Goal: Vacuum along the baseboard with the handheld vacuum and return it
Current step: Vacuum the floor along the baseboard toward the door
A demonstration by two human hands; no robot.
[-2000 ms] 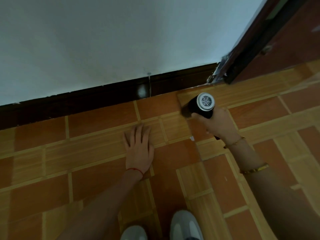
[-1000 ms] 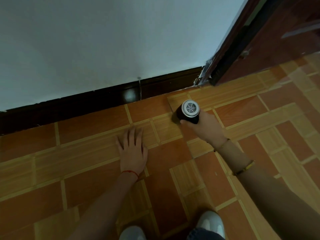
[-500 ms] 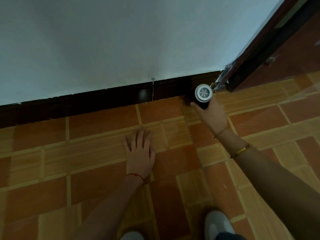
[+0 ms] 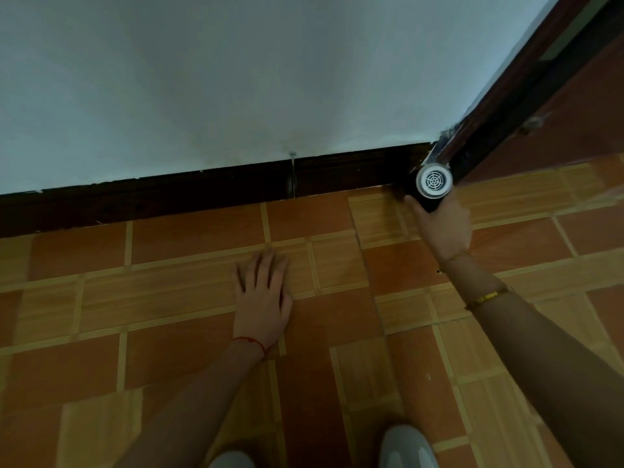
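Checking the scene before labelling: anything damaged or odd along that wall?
Mostly small wear. The baseboard has a vertical seam gap with a small mark on the wall just above it, and its top edge looks chipped in places. At the door frame base, pale ragged material shows beside the handheld vacuum. Nothing spilled.

Over the last two seconds we see the handheld vacuum (image 4: 433, 181) travel away from us and to the right. It starts out over the tiled floor (image 4: 189, 298), a little clear of the wall, and now sits at the far right end of the baseboard (image 4: 202, 194), right where that meets the door frame (image 4: 506, 96). The right hand (image 4: 442, 228) gripping it reaches further out, the arm stretched longer across the tiles than before.
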